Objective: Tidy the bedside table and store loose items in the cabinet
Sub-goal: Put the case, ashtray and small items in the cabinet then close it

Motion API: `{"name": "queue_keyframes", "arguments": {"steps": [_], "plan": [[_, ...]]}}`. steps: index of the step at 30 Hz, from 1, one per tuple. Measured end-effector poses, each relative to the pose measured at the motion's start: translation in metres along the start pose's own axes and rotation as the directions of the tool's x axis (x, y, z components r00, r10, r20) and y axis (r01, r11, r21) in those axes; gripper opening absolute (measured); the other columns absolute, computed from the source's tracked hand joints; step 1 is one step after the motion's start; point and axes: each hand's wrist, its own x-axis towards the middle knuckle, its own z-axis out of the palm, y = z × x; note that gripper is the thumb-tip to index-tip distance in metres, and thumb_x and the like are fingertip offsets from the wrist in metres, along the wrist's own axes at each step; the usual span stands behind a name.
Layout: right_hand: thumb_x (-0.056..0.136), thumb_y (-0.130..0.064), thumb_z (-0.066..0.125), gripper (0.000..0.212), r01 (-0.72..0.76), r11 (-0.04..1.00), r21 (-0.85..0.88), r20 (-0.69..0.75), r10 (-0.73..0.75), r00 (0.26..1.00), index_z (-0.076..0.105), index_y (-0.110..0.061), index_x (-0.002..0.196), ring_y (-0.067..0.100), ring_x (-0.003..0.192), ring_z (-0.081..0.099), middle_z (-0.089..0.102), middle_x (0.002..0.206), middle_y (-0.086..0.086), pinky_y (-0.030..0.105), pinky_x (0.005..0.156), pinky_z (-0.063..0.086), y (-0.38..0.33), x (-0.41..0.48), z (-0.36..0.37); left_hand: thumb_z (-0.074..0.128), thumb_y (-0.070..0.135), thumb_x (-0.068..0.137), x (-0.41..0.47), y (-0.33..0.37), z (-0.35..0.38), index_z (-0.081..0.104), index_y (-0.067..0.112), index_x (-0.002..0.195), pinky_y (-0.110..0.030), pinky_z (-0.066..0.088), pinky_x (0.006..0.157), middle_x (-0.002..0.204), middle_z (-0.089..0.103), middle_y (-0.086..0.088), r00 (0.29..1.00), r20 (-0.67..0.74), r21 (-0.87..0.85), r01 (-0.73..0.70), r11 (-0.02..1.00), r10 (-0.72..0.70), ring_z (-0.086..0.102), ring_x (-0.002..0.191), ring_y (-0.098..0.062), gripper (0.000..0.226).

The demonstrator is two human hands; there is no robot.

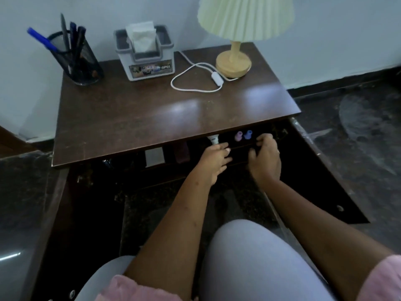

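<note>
Both my hands reach into the open cabinet [303, 161] under the dark wooden bedside table [152, 118]. A dark object [240, 154], hard to make out in the shadow, lies between them on the shelf. My right hand [263, 158] curls its fingers over the object's right end. The fairly straight fingers of my left hand [213, 161] touch its left end. Just behind the hands on the shelf stand a white tube [212, 140], a small pink bottle [238, 135] and a small blue bottle [248, 134].
On the tabletop stand a mesh pen holder [76, 59], a grey tissue box [145, 55] and a cream lamp [234, 61] with its white cord [195, 83]. A grey card [154, 157] and a dark purple item [181, 154] lie on the shelf. Cabinet doors [338, 192] stand open at both sides.
</note>
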Motion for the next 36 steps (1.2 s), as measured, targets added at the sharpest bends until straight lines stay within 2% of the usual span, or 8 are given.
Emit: {"name": "queue_keyframes", "arguments": {"steps": [8,13,16,18,25,31,34,36], "plan": [[0.083,-0.014,0.051,0.031,-0.230,0.973,0.032,-0.174,0.232,0.957,0.047,-0.015,0.113,0.031,0.114,0.048,0.052,0.120,0.010,0.046,0.093,0.039,0.019,0.014,-0.105,0.043,0.013,0.097,-0.059,0.023,0.120,0.045,0.015,0.137,-0.035,0.040,0.097,0.136,0.049,-0.008,0.992,0.120,0.212,-0.059,0.975,0.034,0.051,0.115,-0.022,0.040],[0.092,-0.040,0.041,0.041,-0.591,0.786,-0.179,0.086,0.611,0.787,0.045,-0.019,0.127,0.032,0.127,0.041,0.048,0.136,0.010,0.049,0.102,0.029,0.076,0.005,-0.143,0.042,0.011,0.096,-0.091,0.022,0.185,0.055,0.009,0.126,-0.025,0.039,0.068,0.087,0.053,-0.001,0.997,0.053,0.301,-0.073,0.951,0.060,0.044,0.069,-0.012,0.033],[0.095,-0.049,0.027,0.051,-0.671,0.705,-0.230,0.230,0.710,0.666,0.054,-0.019,0.124,0.033,0.121,0.046,0.055,0.129,0.012,0.051,0.101,0.028,0.098,-0.006,-0.142,0.044,0.009,0.095,-0.101,-0.007,0.194,0.051,0.008,0.129,-0.024,0.039,0.077,0.110,0.059,-0.006,0.992,0.103,0.404,0.030,0.914,-0.078,0.055,0.100,-0.021,0.035],[0.095,-0.048,0.025,0.053,-0.678,0.708,-0.196,0.259,0.704,0.661,0.056,-0.016,0.125,0.034,0.119,0.049,0.056,0.128,0.013,0.048,0.102,0.033,0.097,-0.008,-0.139,0.045,0.012,0.096,-0.096,-0.022,0.188,0.047,0.005,0.132,-0.031,0.040,0.088,0.131,0.051,-0.012,0.986,0.066,0.485,0.103,0.869,-0.154,0.049,0.121,-0.027,0.037],[0.099,-0.048,0.024,0.065,-0.733,0.680,0.023,0.603,0.575,0.552,0.041,0.001,0.138,0.037,0.125,0.047,0.046,0.139,0.020,0.039,0.099,0.042,0.072,-0.018,-0.119,0.045,0.013,0.095,-0.079,-0.021,0.148,0.047,0.012,0.131,-0.036,0.042,0.092,0.126,0.054,-0.007,0.973,0.004,0.707,0.160,0.689,-0.230,0.052,0.115,-0.023,0.036],[0.098,-0.036,0.040,0.047,-0.877,0.420,0.231,0.894,0.264,0.362,0.047,-0.008,0.134,0.027,0.089,0.066,0.066,0.110,0.011,0.035,0.057,0.050,0.028,-0.061,-0.073,0.042,0.001,0.093,-0.081,-0.004,0.108,0.043,-0.002,0.135,-0.041,0.043,0.100,0.134,0.051,-0.023,0.975,-0.011,0.959,0.073,0.275,-0.221,0.052,0.120,-0.036,0.043],[0.099,-0.040,0.037,0.054,-0.844,0.485,0.231,0.907,0.206,0.367,0.028,-0.014,0.145,0.032,0.113,0.056,0.049,0.138,0.017,0.044,0.086,0.050,-0.006,-0.066,-0.049,0.045,0.008,0.094,-0.073,0.001,0.068,0.050,0.001,0.131,-0.037,0.045,0.100,0.132,0.053,-0.020,0.996,-0.089,0.990,0.088,0.111,-0.003,0.052,0.121,-0.034,0.038],[0.097,-0.053,0.031,0.066,-0.797,0.586,0.147,0.906,0.244,0.346,0.007,-0.022,0.150,0.039,0.125,0.046,0.038,0.146,0.020,0.053,0.098,0.043,-0.028,-0.063,-0.038,0.046,0.010,0.093,-0.068,0.000,0.045,0.060,0.006,0.122,-0.034,0.047,0.093,0.125,0.059,-0.017,0.976,-0.124,0.989,0.107,0.106,0.178,0.057,0.113,-0.031,0.032]]}}
